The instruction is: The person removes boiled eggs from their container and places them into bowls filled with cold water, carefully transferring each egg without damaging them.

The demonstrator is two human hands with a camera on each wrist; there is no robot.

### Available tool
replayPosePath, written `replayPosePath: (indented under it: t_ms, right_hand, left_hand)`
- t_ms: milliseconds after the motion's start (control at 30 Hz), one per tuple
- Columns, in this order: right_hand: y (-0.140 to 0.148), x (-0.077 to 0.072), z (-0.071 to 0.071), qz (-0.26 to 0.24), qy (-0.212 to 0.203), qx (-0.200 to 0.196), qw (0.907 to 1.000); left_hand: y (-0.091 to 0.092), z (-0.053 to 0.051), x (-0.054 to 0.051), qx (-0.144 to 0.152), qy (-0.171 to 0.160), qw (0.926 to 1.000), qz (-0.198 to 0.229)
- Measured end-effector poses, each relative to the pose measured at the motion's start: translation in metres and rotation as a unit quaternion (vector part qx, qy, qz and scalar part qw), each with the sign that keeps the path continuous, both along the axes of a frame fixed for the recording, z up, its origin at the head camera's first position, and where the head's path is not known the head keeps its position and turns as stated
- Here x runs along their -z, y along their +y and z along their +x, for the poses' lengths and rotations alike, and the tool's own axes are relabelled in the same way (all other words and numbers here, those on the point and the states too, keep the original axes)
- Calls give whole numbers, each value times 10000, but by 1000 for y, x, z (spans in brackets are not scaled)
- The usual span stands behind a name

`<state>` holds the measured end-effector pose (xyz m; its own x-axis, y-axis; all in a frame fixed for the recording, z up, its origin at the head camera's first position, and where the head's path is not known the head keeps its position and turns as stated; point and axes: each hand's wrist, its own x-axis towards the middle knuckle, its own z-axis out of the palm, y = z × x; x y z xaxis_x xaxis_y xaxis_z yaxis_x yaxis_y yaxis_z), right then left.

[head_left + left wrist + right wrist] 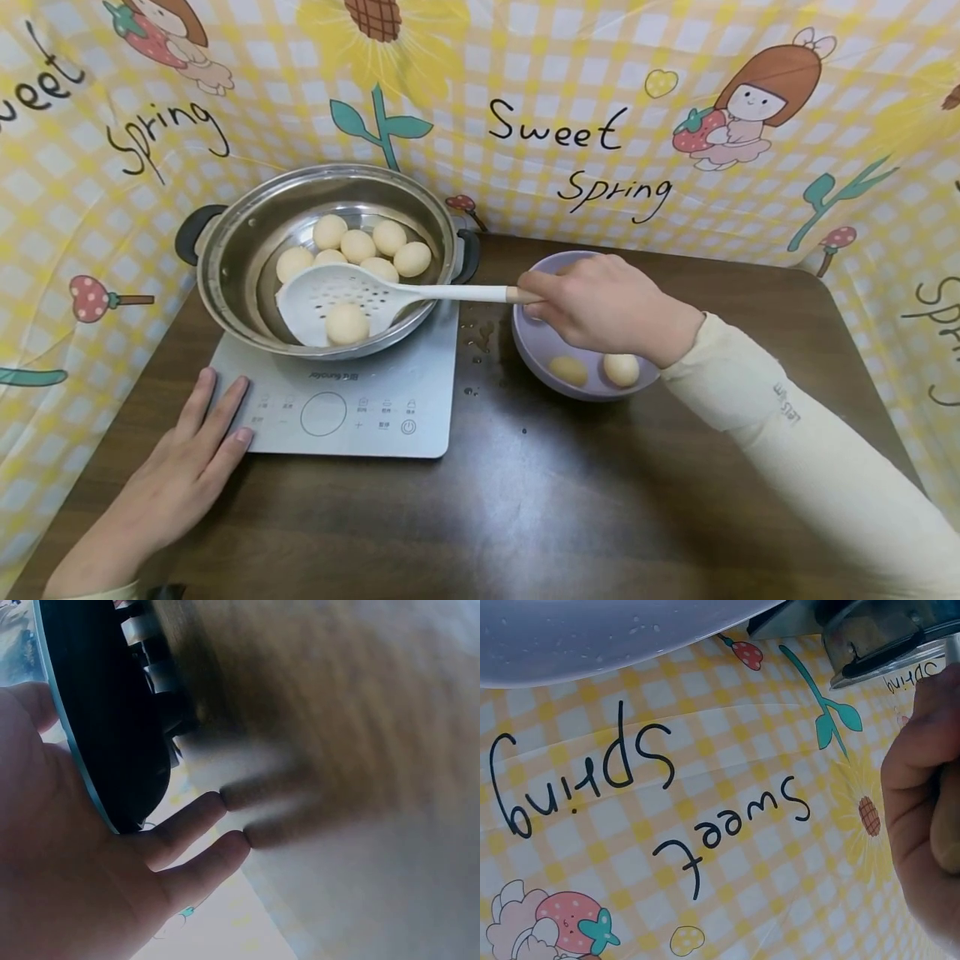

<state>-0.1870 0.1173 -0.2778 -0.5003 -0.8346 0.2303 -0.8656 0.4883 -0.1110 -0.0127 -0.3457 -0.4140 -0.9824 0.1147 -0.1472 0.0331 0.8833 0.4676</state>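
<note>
Wide, round stainless-steel pot with black side handles (250,242): stands on a flat white induction cooker (427,379). You have at least seven pale, smooth eggs (357,246) on its bottom, clustered toward the back. Round lilac bowl (529,358), to the right on the dark brown wooden counter (555,508): at least two eggs low inside, one cream, one yellower; the rest of its inside is partly hidden by your arm. Water drops (480,342) on the counter between cooker and bowl.

Your right-hand grip (611,307) is closed round the wood-toned handle end of a white perforated skimmer (420,293), above the bowl. The skimmer's shank crosses the pot's right rim; its head, over the pot's front half, bears a single pale egg (347,323).

Your left-hand grip (180,467) has hold of nothing: fingers extended, resting at the cooker's left front corner, some on top; in the left wrist view, two reach past its edge.
</note>
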Motion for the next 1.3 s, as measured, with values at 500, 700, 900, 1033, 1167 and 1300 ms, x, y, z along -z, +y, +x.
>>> replayPosePath:
  t_ms: [500, 700, 900, 1033, 1167, 1300]
  right_hand:
    - [-4, -30, -7, 581, -1612, 426, 9843]
    - [-2, -36, -7, 676, -1995, 559, 9760]
    - [7, -39, -7, 753, -2263, 798, 9679]
    - [13, -41, -5, 753, -2378, 990, 9633]
    - [20, -45, -1, 667, -2345, 1074, 9639]
    - [31, -49, 5, 617, -2382, 1142, 9625]
  left_hand:
    - [2, -5, -1, 25, 58, 10000, 6]
    - [3, -6, -1, 23, 91, 10000, -6]
    - [3, -6, -2, 32, 76, 10000, 14]
    - [2, -6, -2, 35, 69, 10000, -23]
    - [1, -4, -2, 28, 54, 10000, -27]
    - [0, -1, -1, 17, 29, 10000, -23]
